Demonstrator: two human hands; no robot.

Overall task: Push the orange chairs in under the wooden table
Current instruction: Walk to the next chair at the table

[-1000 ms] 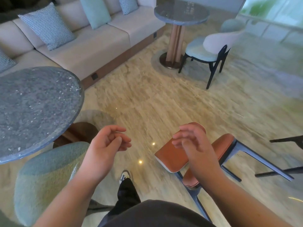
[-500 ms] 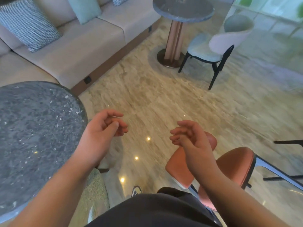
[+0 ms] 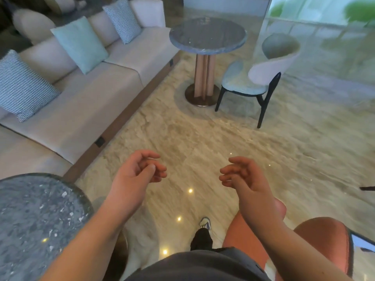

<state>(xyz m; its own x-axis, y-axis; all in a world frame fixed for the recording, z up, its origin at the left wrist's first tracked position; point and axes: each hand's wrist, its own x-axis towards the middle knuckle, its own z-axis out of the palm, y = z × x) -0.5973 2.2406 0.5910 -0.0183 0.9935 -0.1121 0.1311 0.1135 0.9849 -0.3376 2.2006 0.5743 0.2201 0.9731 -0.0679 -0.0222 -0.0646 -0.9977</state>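
Note:
An orange chair point(image 3: 324, 238) sits at the bottom right, its padded back and seat partly hidden by my right forearm. My right hand point(image 3: 243, 177) hovers above and ahead of it, fingers loosely curled, holding nothing and not touching the chair. My left hand point(image 3: 138, 173) floats at centre left over the marble floor, fingers curled apart and empty. No wooden table shows in the head view.
A grey stone round table point(image 3: 36, 224) stands at the bottom left. A beige sofa point(image 3: 85, 110) with cushions runs along the left. Farther off stand a second round stone table point(image 3: 207, 37) and a pale chair point(image 3: 263, 78) on dark legs. A dark chair leg point(image 3: 367, 188) pokes in at right.
The view has tilted up and forward, so the orange chair has slid down to the bottom right. Both hands stay raised and empty, now clear of the chair's back.

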